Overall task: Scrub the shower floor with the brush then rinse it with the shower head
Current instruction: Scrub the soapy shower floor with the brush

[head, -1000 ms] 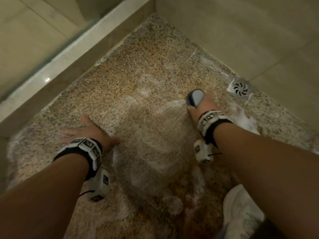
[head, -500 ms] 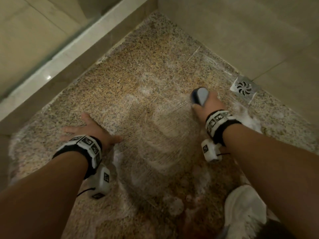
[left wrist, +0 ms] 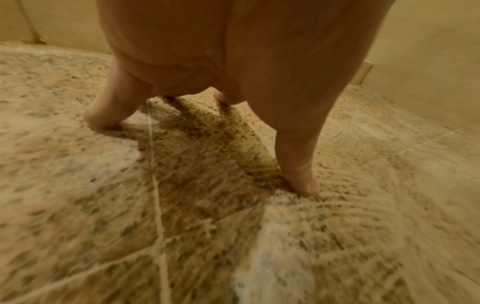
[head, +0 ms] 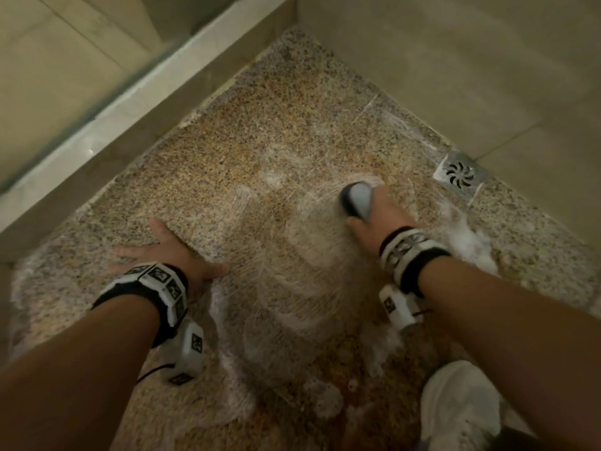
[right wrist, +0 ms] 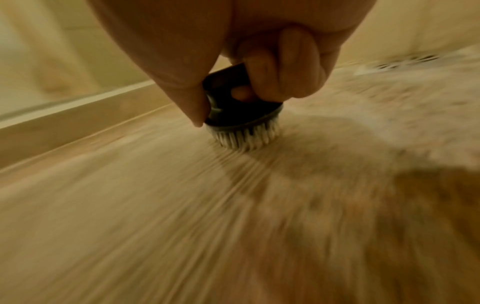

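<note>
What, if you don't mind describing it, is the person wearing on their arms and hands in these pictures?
Both forearms are bare, with no sleeves or gloves. The left hand and the right hand each have a black wristband carrying white blocks printed with black square markers. A white camera box with similar markers hangs under each wrist, with a thin dark cable.

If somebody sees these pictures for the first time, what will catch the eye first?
First, the right hand gripping the dark brush with its bristles pressed on the speckled shower floor, left of the metal drain. Next, the left hand spread flat on the floor, and white soap foam beside the right wrist.
</note>
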Demonstrator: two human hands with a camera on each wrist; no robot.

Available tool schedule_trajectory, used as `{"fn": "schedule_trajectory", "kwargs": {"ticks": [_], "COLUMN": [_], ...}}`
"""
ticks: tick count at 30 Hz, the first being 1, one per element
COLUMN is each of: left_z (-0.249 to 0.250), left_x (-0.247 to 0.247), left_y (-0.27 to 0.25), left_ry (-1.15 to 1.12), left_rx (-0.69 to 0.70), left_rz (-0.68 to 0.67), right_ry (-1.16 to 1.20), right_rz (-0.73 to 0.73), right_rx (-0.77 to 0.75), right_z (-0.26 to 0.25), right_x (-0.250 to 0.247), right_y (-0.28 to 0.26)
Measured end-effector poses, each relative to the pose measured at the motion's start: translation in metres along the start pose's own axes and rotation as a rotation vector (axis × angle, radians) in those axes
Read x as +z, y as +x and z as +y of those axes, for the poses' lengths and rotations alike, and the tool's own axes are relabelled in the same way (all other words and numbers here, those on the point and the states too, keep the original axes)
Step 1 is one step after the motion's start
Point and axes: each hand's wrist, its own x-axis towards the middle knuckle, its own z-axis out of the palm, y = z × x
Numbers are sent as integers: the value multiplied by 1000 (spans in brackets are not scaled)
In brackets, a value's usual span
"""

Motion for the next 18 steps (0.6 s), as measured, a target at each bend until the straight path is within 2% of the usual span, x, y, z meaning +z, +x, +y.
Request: {"fn": "schedule_trajectory", "kwargs": {"ticks": [3,5,7,9,11,13,15,18], "left_z": [1,1,2,3,4,5,6,4], "left_x": [-1,-2,-3,-5,-7,-7,-7,-6], "left_y": [0,0,0,0,-3,-5,-4,0], "left_ry": [9,7,-6,-13,-19,-28,-32,-35], "left_rx": [-3,0,-1,-9,-14,-11,-9,-6], "left_rz": [-5,-8,-18,-28,-37,-43,-40,-37], "right_ry": [81,96,95,63,-1,-72,-75,-18], "right_rz": [95,99,86,77,9,-81,-104,11], "right_rx": [221,307,270,101,-102,-195,-186,-32], "right_z": [12,3,-21,-48,-62,-55,-36,-12], "right_x": [-36,-50,-46,-26,-4,6,1,-22], "right_y": [38,56,60,47,24,9,9,34]}}
